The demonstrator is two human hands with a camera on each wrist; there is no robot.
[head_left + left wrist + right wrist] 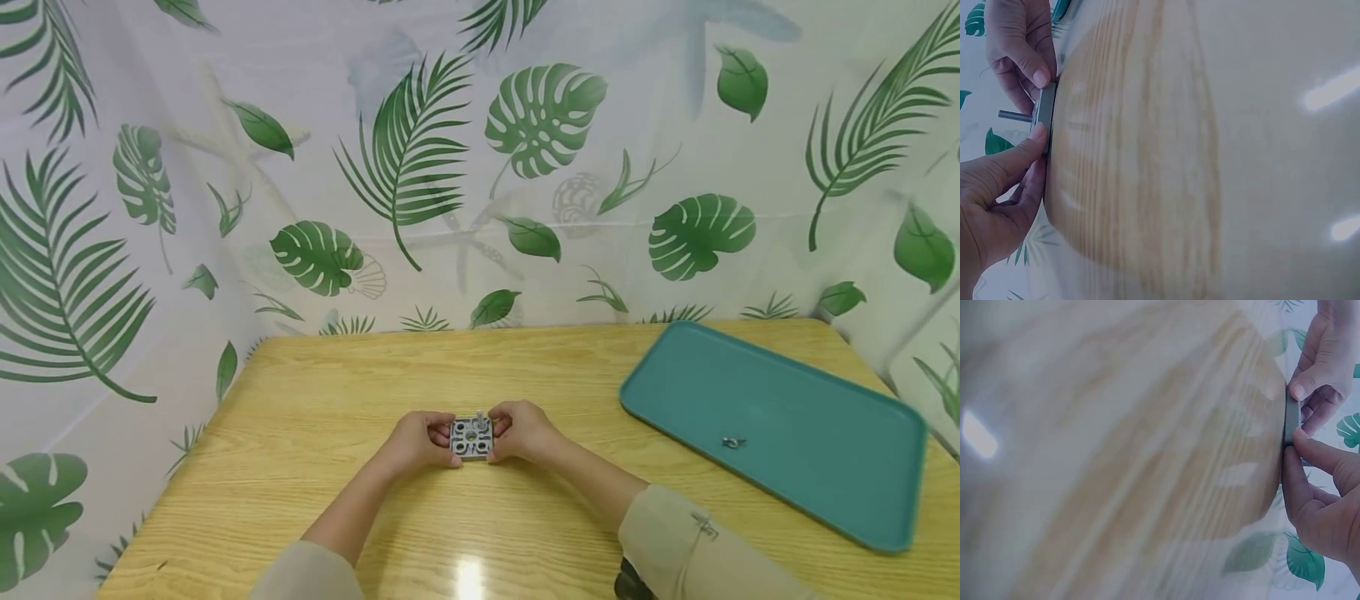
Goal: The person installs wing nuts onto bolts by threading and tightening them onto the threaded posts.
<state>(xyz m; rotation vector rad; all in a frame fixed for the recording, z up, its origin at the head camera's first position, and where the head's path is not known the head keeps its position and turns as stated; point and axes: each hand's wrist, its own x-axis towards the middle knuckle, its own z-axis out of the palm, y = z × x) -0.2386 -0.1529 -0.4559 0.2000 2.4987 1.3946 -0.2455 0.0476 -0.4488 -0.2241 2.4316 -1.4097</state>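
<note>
A small square grey metal plate [471,450] with several round holes lies flat, close over the wooden table, in the middle of the head view. From its far right corner a threaded bolt [1015,116] sticks up. My left hand [418,440] grips the plate's left side between thumb and fingers. The opposite side is pinched by my right hand [525,431], thumb at the near corner and fingers behind. Both wrist views show the plate edge-on, with the thumbs on its near edge.
To the right on the table [300,467] lies a teal tray [817,417], holding a few small metal parts [733,442] near its front edge. A leaf-print cloth [450,167] hangs behind and beside the table. Something black [632,583] shows below the right sleeve.
</note>
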